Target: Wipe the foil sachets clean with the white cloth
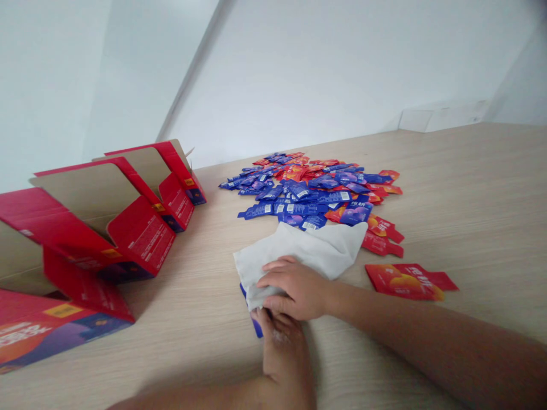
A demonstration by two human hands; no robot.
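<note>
My right hand lies on a white cloth near the table's front, its fingers curled and pressing the cloth down over a blue sachet. Only the sachet's edge shows beneath the cloth. My left hand comes up from below and pinches that sachet's near end, its fingertips touching my right hand. Just beyond the cloth lies a heap of blue and red sachets.
Three open red cardboard display boxes stand in a row at the left. Loose red sachets lie to the right of the cloth. The wooden table runs back to a white wall.
</note>
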